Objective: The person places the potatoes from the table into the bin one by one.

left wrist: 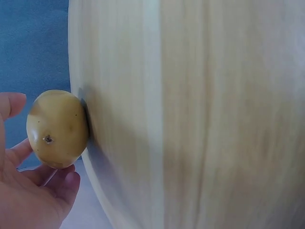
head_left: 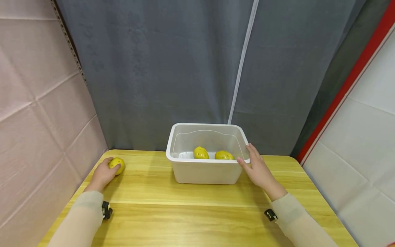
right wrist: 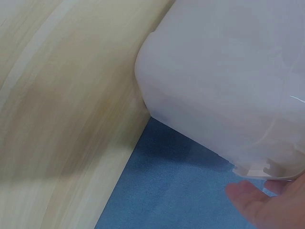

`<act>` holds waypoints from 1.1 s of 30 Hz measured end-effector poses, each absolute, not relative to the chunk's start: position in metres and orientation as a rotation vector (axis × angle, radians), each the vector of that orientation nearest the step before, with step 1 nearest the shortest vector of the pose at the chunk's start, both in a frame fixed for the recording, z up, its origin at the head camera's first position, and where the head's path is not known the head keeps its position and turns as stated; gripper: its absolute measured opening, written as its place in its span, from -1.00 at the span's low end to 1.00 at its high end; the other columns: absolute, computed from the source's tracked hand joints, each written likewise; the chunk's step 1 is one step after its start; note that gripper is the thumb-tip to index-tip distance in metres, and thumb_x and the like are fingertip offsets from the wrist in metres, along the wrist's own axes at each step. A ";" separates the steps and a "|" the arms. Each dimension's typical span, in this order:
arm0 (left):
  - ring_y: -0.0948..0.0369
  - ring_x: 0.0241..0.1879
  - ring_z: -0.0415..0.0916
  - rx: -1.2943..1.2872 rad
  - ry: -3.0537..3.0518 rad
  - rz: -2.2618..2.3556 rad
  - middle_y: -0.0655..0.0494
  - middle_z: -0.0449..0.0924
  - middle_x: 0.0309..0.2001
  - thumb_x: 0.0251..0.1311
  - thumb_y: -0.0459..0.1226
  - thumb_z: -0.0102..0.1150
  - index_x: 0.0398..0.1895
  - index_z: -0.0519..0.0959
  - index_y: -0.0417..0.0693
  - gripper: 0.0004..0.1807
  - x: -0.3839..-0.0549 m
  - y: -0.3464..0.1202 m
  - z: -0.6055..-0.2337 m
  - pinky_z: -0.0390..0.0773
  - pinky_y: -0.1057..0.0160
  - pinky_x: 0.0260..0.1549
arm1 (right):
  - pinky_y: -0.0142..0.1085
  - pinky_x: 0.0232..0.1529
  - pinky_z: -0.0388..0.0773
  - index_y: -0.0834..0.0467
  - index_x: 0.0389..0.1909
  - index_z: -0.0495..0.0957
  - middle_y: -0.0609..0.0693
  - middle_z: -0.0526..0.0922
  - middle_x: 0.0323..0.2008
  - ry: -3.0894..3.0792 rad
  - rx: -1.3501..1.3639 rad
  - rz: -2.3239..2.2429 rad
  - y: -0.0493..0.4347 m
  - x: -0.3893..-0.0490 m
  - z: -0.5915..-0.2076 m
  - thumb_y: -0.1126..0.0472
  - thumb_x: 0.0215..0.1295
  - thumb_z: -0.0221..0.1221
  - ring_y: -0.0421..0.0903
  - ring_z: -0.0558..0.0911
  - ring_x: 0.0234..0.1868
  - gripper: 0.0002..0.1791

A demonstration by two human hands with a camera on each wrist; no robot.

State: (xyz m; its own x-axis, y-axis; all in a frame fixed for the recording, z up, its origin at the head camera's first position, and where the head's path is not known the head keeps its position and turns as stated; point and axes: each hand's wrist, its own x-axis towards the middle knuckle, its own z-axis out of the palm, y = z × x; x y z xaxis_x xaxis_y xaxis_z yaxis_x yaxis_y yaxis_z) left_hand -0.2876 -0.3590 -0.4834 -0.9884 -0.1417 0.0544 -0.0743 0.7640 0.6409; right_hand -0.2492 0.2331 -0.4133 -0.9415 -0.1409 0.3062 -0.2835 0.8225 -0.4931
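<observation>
At the left end of the wooden table, my left hand (head_left: 104, 173) curls around a yellow potato (head_left: 117, 166). The left wrist view shows this potato (left wrist: 58, 129) against the tabletop, with bent fingers (left wrist: 62, 186) along its lower side and the thumb near its upper left. My right hand (head_left: 257, 168) rests at the near right corner of a white plastic bin (head_left: 205, 173), fingers fairly straight along the rim. In the right wrist view, the fingertips (right wrist: 238, 192) lie right at the rim. Inside the bin are two more potatoes, one left (head_left: 201, 153) and one right (head_left: 224, 155).
The wooden table (head_left: 197, 212) has rounded far corners. Behind it hangs a grey curtain (head_left: 160, 75) with a pale vertical strip. A pinkish wall covering (head_left: 46, 130) borders the left side, and a white panel (head_left: 364, 144) with a red edge borders the right.
</observation>
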 end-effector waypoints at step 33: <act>-0.40 0.25 0.24 0.087 -2.863 -1.084 -0.54 0.16 0.36 0.38 -0.02 0.15 0.44 0.14 -0.39 -0.19 -0.287 -0.356 -0.493 0.27 -0.33 0.20 | 0.36 0.36 0.05 0.32 0.54 -0.02 0.29 -0.12 0.57 -2.752 0.324 0.811 0.234 -0.251 -0.415 -0.27 0.50 -0.06 0.39 0.02 0.50 -0.08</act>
State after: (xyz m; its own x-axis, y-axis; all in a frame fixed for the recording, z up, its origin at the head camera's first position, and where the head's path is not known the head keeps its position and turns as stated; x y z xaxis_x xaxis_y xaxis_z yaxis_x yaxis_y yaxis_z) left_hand -0.2868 -0.3564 -0.4927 -0.9952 -0.0811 0.0540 -0.0250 0.7483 0.6629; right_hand -0.2514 0.2340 -0.4146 -0.9429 -0.1399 0.3021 -0.2814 0.8200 -0.4985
